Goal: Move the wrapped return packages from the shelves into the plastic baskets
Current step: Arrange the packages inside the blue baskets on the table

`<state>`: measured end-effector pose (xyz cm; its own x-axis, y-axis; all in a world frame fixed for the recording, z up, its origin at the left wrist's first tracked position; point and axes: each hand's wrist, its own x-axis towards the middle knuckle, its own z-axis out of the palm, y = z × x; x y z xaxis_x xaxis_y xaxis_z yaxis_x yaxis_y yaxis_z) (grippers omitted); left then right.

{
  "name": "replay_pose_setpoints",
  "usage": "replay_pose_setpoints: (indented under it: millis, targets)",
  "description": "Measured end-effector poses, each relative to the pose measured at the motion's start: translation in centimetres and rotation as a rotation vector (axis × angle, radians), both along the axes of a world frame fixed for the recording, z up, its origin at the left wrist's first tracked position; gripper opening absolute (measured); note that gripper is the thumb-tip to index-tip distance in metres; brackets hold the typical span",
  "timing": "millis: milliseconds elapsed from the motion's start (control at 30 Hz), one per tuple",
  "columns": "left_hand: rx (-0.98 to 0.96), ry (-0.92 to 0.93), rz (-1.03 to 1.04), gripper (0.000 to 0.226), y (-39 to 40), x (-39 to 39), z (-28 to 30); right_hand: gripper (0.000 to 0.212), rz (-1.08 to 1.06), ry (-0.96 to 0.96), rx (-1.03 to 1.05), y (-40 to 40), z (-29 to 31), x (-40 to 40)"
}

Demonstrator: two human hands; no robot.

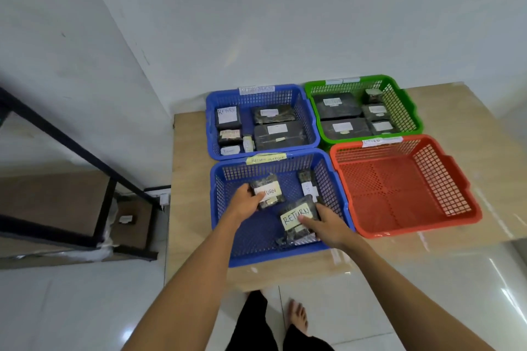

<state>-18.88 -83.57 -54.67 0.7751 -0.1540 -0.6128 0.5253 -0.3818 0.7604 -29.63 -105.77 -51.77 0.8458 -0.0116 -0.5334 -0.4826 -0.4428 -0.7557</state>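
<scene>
Left package (266, 191): dark wrapped parcel with a white slip reading "RETURN", partly covered by the fingers; held by the left hand (245, 200), whose fingers curl round its left edge, inside the near blue basket (219, 232).
Right package (298, 221): dark wrapped parcel with a pale slip reading "RETURN" in black capitals; the right hand (328, 225) grips it, thumb on the label, fingers under its right side; also inside the near blue basket, just right of and below the left grip.
Beyond the right grip: a smaller dark parcel (307, 181) with a white slip lies against the basket's far right corner; its writing is too small to read.
Near blue basket label: yellow tape (266, 158) on the far rim, reading "RETURN OVERDUE".
Far blue basket (212, 100): past both grips; holds several wrapped parcels, one slip reads "RETURN"; the rim tag is blurred.
Red basket (462, 196): right of the right grip; white rim tag, unreadable.
Green basket (407, 107): behind the red one; dark parcels with white slips, writing unclear.
Board (191, 179): light wooden surface under all four baskets.
Shelf (99, 219): dark metal frame, left of the left grip.
</scene>
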Motion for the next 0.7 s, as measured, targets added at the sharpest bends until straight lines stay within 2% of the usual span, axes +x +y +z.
replay_pose_setpoints:
  millis: [67, 300, 400, 500, 567, 633, 700]
  targets:
    - [0.006, 0.020, -0.019, 0.026, -0.6, 1.1, -0.4, 0.040, 0.023, 0.045, -0.028, 0.4, -1.0, 1.2]
    - [-0.004, 0.052, -0.129, 0.030, -3.1, 3.6, -2.6, 0.029, -0.027, 0.164, -0.071, 1.5, -3.6, 3.3]
    - [0.028, 0.015, -0.183, 0.028, -4.4, 4.1, -2.8, 0.038, -0.064, 0.165, -0.197, 1.4, -4.4, 3.1]
    - [0.107, -0.037, -0.208, 0.014, -5.3, 4.4, -2.7, 0.048, -0.097, 0.174, -0.416, 1.4, -4.2, 2.9]
    - [0.176, -0.085, -0.197, 0.021, -5.5, 4.4, -2.7, 0.051, -0.128, 0.185, -0.513, 1.5, -3.6, 2.7]
    - [0.209, -0.127, -0.170, 0.016, -5.6, 4.4, -2.7, 0.056, -0.155, 0.182, -0.571, 1.6, -3.5, 2.5]
    - [0.237, -0.132, -0.151, 0.039, -5.7, 4.4, -2.8, 0.061, -0.178, 0.182, -0.597, 1.9, -3.5, 2.5]
